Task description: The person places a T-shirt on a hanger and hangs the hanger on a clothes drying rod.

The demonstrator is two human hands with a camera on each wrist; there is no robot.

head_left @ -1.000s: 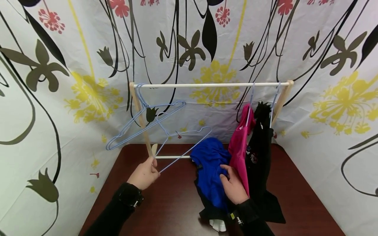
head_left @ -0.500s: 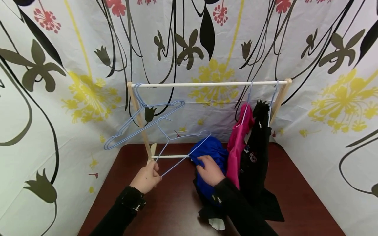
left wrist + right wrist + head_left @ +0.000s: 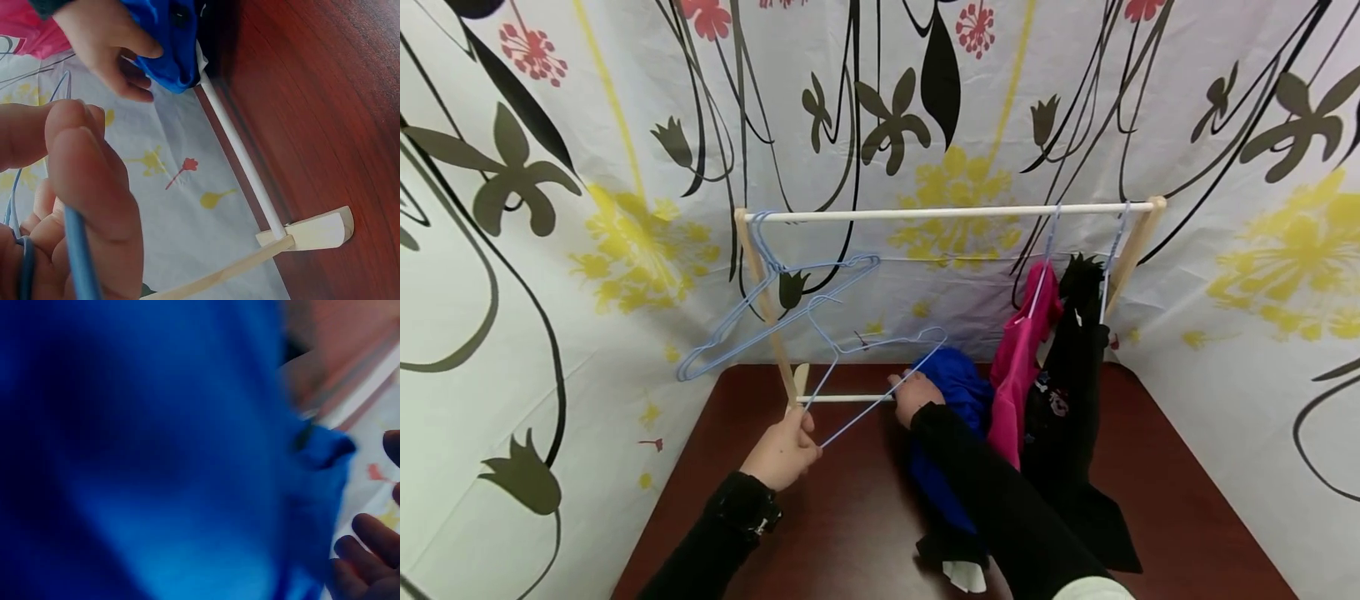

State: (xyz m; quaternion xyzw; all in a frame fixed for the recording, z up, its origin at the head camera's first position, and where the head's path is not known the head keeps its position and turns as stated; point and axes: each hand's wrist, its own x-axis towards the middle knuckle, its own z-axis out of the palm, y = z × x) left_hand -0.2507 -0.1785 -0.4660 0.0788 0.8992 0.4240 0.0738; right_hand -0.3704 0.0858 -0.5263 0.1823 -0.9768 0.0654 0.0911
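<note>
My left hand (image 3: 782,450) grips the lower left corner of a light-blue wire hanger (image 3: 857,415), holding it up off the rack with its hook upward. In the left wrist view the thumb and fingers (image 3: 94,169) pinch the wire. My right hand (image 3: 916,396) is at the far left end of a crumpled blue garment (image 3: 958,379) on the table. The left wrist view shows that hand with thumb and fingers apart, overlapping the blue cloth's edge. Blue fabric (image 3: 156,456) fills most of the right wrist view, blurred, with spread fingers (image 3: 375,540) at its right edge.
A small wooden clothes rack (image 3: 895,214) stands on the dark red-brown table (image 3: 842,517). Bare blue hangers (image 3: 769,250) hang at its left end. A pink garment (image 3: 1017,375) and a black garment (image 3: 1063,433) hang at its right. Floral curtain surrounds the table.
My right hand has moved left and away across the blue garment, from beside the pink one to its far left end. The left hand still holds the hanger, now slightly lower.
</note>
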